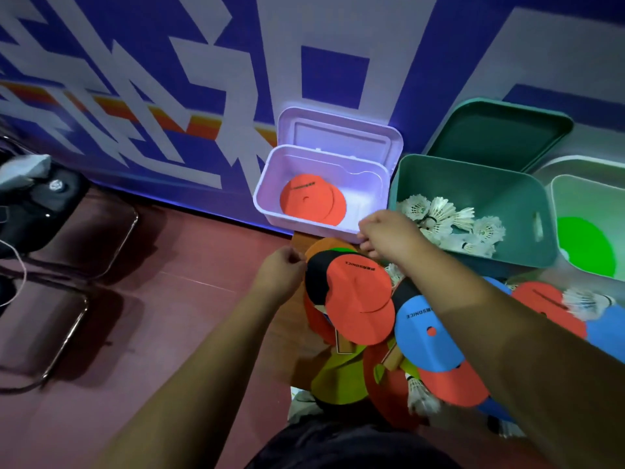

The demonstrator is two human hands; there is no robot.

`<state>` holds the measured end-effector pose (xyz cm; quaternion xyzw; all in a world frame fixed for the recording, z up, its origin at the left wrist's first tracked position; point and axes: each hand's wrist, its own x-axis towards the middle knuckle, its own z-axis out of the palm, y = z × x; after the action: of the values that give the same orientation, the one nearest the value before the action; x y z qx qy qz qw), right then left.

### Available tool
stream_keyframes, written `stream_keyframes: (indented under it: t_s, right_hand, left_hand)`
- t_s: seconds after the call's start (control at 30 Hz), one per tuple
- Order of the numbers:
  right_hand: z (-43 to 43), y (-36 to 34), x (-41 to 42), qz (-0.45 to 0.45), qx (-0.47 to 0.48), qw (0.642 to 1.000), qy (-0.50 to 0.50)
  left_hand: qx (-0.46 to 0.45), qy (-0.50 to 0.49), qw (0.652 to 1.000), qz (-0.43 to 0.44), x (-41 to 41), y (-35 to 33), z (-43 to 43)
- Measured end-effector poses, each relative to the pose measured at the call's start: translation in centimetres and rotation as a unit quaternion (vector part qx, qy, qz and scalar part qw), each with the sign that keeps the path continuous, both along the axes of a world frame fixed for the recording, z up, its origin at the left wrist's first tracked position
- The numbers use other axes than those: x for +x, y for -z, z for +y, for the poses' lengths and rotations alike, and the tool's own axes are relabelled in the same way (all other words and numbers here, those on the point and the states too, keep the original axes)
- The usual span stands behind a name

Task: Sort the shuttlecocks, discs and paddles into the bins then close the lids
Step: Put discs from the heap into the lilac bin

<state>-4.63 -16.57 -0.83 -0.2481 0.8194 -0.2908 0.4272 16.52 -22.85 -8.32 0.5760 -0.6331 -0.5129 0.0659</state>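
The left hand (pixel 280 274) pinched the rim of a black paddle (pixel 318 277) at the top of the pile on the counter (pixel 298 239), beneath an orange disc (pixel 358 299). The right hand (pixel 389 236) hung curled over the pile by the white bin (pixel 304 225); whether it held anything could not be told. Orange discs (pixel 313 204) lay in that bin, shuttlecocks (pixel 449 225) in the teal bin (pixel 527 211), and a green disc (pixel 585 247) in the third bin (pixel 561 191). All the lids stood open.

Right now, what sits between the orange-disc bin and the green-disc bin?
The teal bin, its lid open, holding shuttlecocks, shown in the head view.
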Motion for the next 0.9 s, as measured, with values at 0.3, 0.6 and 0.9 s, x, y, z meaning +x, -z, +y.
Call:
stream_keyframes:
  t_s: [0.3,0.6,0.9]
  right_hand:
    - [7.4,7.0,-2.2,0.002,0.178,0.983,-0.033]
    - [7.0,7.7,-1.3,0.108,0.155,0.977,-0.1]
    - [8.7,8.9,0.3,0.227,0.195,0.883,-0.362]
  left_hand:
    - [-0.091,0.115,0.983,-0.112,-3.4,2.1,4.0]
    - [-0.122,0.118,0.963,-0.21,-3.3,3.5,6.8]
    - [-0.086,0.034,0.984,-0.153,-3.7,4.6,9.7]
